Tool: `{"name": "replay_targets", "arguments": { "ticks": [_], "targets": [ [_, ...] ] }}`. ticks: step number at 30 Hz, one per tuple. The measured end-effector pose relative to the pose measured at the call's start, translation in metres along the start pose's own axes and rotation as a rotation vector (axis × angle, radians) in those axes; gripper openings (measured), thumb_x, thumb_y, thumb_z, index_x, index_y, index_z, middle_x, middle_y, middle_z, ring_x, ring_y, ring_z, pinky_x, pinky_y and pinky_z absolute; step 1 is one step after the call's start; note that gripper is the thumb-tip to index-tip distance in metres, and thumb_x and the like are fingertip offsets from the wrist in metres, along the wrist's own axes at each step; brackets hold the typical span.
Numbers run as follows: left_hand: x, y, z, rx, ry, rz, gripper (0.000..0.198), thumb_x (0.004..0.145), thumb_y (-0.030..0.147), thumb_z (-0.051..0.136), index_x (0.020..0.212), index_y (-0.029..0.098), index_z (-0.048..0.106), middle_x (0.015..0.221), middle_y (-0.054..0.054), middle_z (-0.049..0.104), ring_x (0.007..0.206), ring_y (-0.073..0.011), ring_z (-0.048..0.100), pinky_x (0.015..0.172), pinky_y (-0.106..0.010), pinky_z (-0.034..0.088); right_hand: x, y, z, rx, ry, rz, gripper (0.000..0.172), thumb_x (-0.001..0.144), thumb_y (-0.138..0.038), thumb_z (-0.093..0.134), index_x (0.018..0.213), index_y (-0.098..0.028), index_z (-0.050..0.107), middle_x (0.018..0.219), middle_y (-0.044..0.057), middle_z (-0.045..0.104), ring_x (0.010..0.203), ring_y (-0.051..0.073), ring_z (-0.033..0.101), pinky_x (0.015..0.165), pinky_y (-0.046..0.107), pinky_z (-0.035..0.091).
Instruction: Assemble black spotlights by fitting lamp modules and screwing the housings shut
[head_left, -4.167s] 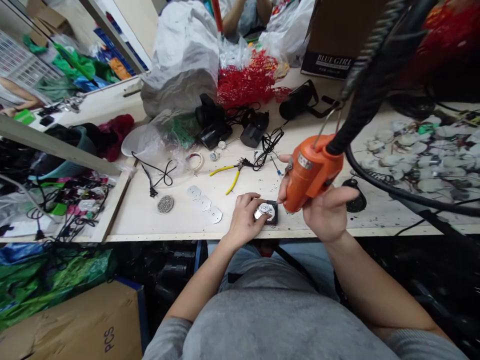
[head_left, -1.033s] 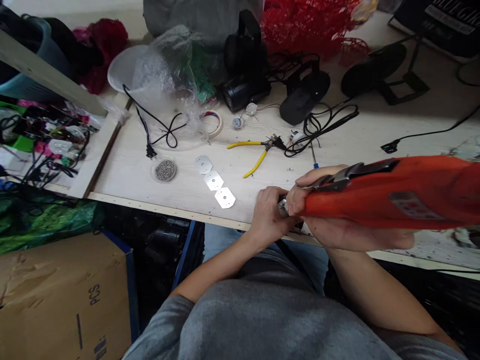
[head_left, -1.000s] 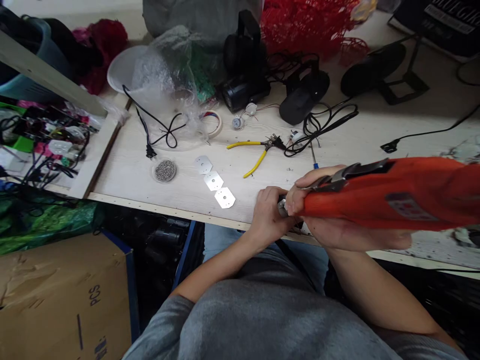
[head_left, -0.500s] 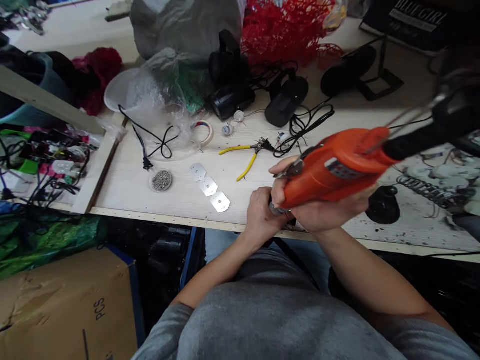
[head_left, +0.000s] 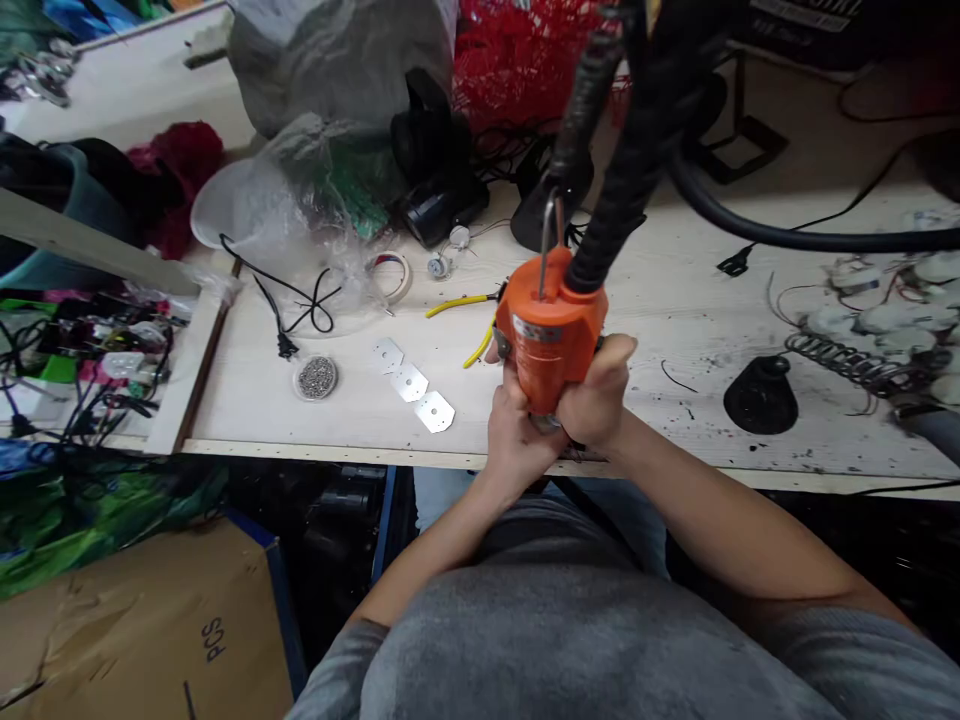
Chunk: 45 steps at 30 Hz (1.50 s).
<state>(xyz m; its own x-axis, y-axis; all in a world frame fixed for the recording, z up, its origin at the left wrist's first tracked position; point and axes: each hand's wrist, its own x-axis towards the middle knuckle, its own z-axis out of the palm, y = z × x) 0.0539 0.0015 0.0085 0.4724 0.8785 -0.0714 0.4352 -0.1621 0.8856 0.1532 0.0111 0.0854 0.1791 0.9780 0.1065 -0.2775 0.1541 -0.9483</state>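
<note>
Right hand (head_left: 596, 385) closing its grip around an orange electric screwdriver (head_left: 547, 335), which is hanging from a coiled black cable (head_left: 622, 150). Left hand (head_left: 514, 440) gripping a small silver metal part (head_left: 546, 422), mostly hidden beneath the screwdriver, near the front edge of the pale wooden worktop (head_left: 675, 420). Three flat silver metal plates (head_left: 411, 383) lying left of the hands, yellow-handled pliers (head_left: 459, 304) lying farther back.

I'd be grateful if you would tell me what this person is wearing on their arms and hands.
The left hand and right hand are bare, with no gloves or watch visible. The forearms are bare too, and the grey sleeves end near the elbows.
</note>
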Motion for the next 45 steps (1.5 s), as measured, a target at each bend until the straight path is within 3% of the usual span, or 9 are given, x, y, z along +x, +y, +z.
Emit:
{"name": "replay_targets", "arguments": {
  "ticks": [5,10,16,26,30,34,40,45],
  "targets": [
    [0.001,0.0,-0.006,0.032,-0.015,0.064,0.046,0.064,0.031,0.089,0.1,0.02,0.061,0.096,-0.005,0.067,0.096,-0.0268,0.065,0.082,-0.04,0.055,-0.006,-0.029,-0.005,0.079,0.005,-0.116,0.085,0.069,-0.099,0.041,0.098,-0.025,0.071,0.051,-0.002,0.051,0.044,0.016,0.049,0.039,0.03,0.041],
    [0.003,-0.001,-0.021,0.063,-0.131,0.154,0.063,0.06,0.03,0.094,0.113,0.022,0.06,0.11,-0.005,0.068,0.104,-0.0261,0.065,0.09,-0.041,0.054,-0.032,-0.059,-0.016,0.011,0.198,-0.258,0.078,0.072,-0.095,0.047,0.101,-0.027,0.072,0.059,0.0,0.06,0.046,0.017,0.053,0.039,0.03,0.041],
    [0.004,0.001,-0.026,0.06,-0.168,0.1,0.059,0.063,0.03,0.092,0.113,0.021,0.061,0.112,-0.005,0.069,0.105,-0.0259,0.065,0.09,-0.041,0.054,-0.043,-0.04,-0.023,0.041,0.216,-0.209,0.078,0.063,-0.096,0.057,0.101,-0.03,0.071,0.062,0.0,0.059,0.046,0.018,0.052,0.04,0.032,0.038],
    [0.003,0.001,-0.024,0.038,-0.151,0.126,0.057,0.064,0.029,0.091,0.112,0.021,0.061,0.111,-0.005,0.069,0.104,-0.0252,0.066,0.089,-0.04,0.053,-0.039,-0.035,-0.022,0.024,0.207,-0.205,0.079,0.063,-0.098,0.053,0.097,-0.029,0.071,0.065,0.0,0.06,0.044,0.017,0.051,0.039,0.033,0.04],
    [0.004,0.0,-0.023,0.029,-0.145,0.135,0.058,0.062,0.029,0.093,0.11,0.021,0.061,0.11,-0.005,0.069,0.104,-0.0254,0.066,0.088,-0.04,0.054,-0.038,-0.033,-0.023,0.056,0.189,-0.23,0.074,0.072,-0.093,0.052,0.1,-0.028,0.073,0.064,0.0,0.061,0.042,0.016,0.048,0.037,0.031,0.036],
    [0.004,-0.002,-0.021,0.024,-0.128,0.155,0.06,0.06,0.028,0.094,0.109,0.02,0.061,0.109,-0.005,0.069,0.104,-0.0256,0.066,0.089,-0.04,0.054,-0.043,-0.029,-0.031,0.057,0.138,-0.176,0.077,0.069,-0.095,0.053,0.1,-0.027,0.073,0.066,0.002,0.061,0.047,0.018,0.054,0.04,0.033,0.041],
    [0.005,-0.001,-0.023,0.013,-0.134,0.142,0.06,0.061,0.029,0.094,0.111,0.022,0.062,0.11,-0.005,0.07,0.103,-0.026,0.066,0.088,-0.04,0.054,-0.046,-0.026,-0.031,0.057,0.228,-0.169,0.078,0.065,-0.099,0.049,0.098,-0.03,0.069,0.087,0.005,0.068,0.049,0.018,0.058,0.042,0.035,0.045],
    [0.005,0.0,-0.024,0.0,-0.152,0.131,0.058,0.062,0.029,0.093,0.11,0.022,0.062,0.11,-0.005,0.07,0.103,-0.0259,0.067,0.087,-0.04,0.054,-0.044,-0.027,-0.028,0.055,0.265,-0.2,0.074,0.068,-0.097,0.05,0.093,-0.03,0.068,0.086,0.004,0.068,0.046,0.017,0.058,0.041,0.035,0.046]
  ]
}}
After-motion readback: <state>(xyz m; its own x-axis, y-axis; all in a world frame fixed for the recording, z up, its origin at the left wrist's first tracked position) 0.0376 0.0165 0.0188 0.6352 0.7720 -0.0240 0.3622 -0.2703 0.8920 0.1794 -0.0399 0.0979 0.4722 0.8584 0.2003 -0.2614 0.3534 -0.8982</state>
